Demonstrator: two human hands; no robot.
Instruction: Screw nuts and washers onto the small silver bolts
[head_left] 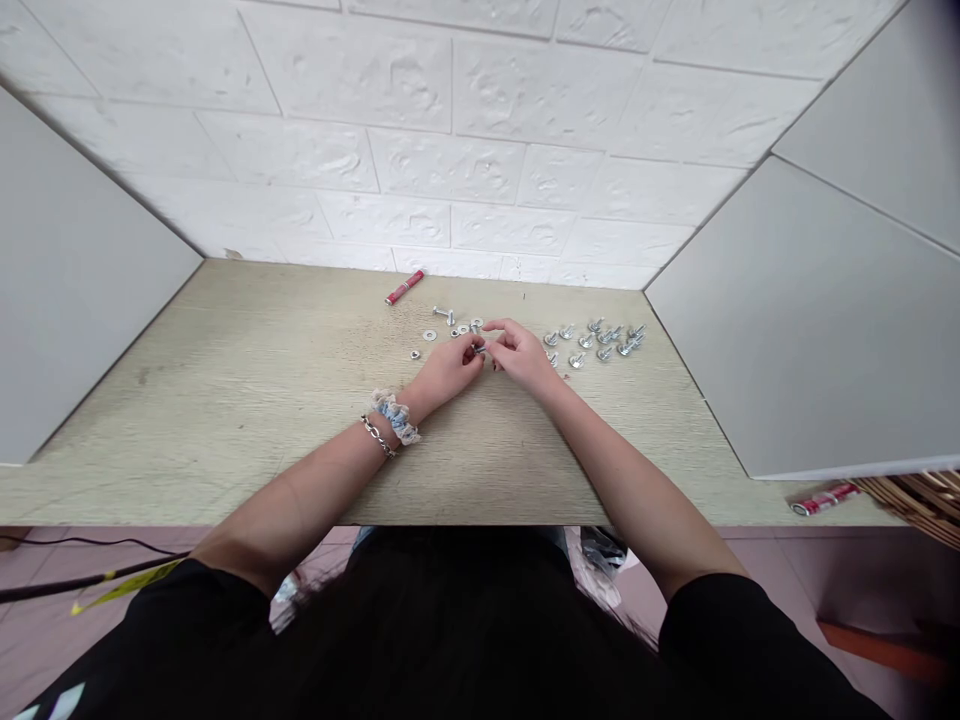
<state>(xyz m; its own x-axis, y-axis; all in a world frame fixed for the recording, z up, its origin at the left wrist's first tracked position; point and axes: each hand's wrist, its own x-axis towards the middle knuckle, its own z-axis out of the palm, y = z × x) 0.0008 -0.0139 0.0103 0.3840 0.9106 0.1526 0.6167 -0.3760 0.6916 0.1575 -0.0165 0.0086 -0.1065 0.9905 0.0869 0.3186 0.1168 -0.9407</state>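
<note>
A small silver bolt [480, 349] sits between my two hands above the worktop. My left hand [448, 370] is closed, with thumb and fingertips pinching the bolt. My right hand [523, 358] meets the bolt's other end with its thumb and curled fingers, the index finger stretched out above. Whether a nut or washer is on the bolt is too small to tell. Just beyond my fingers lie loose bolts [442, 313], a washer [430, 336], a nut [415, 355] and several more small metal parts. Right of my right hand stand several bolts fitted with washers [586, 341].
The pale wooden worktop [247, 400] ends at a white brick-patterned wall [450, 170], with grey panels at both sides. A red tube [405, 287] lies near the wall. Another red tube [825, 499] and a wicker basket [919, 505] are at the right front edge.
</note>
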